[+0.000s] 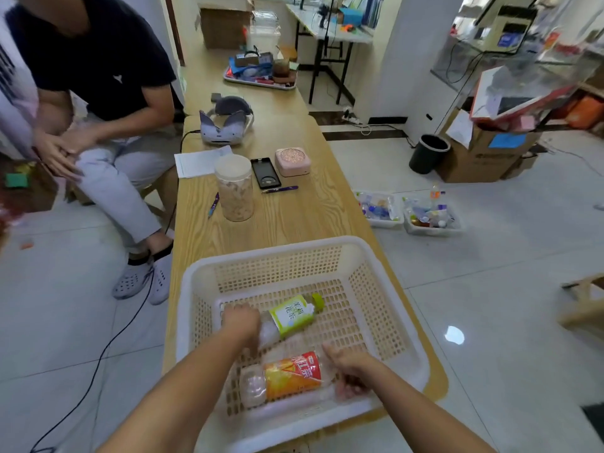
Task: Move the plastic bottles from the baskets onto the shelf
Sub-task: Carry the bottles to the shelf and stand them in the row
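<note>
A white perforated basket (202, 279) stands on the near end of a long wooden table (294, 217). Two empty plastic bottles lie inside it. The green-labelled bottle (292, 313) with a green cap lies farther in, and my left hand (242, 322) is closed around its clear base end. The orange-and-red-labelled bottle (287, 376) lies nearer to me, and my right hand (351, 371) grips its neck end, hiding the cap. No shelf is in view.
On the table stand a lidded plastic jar (234, 188), a phone (265, 173), a pink box (292, 161), pens and a headset (225, 120). A seated person (108, 93) is at the left. Two small bins of bottles (411, 210) sit on the floor at the right.
</note>
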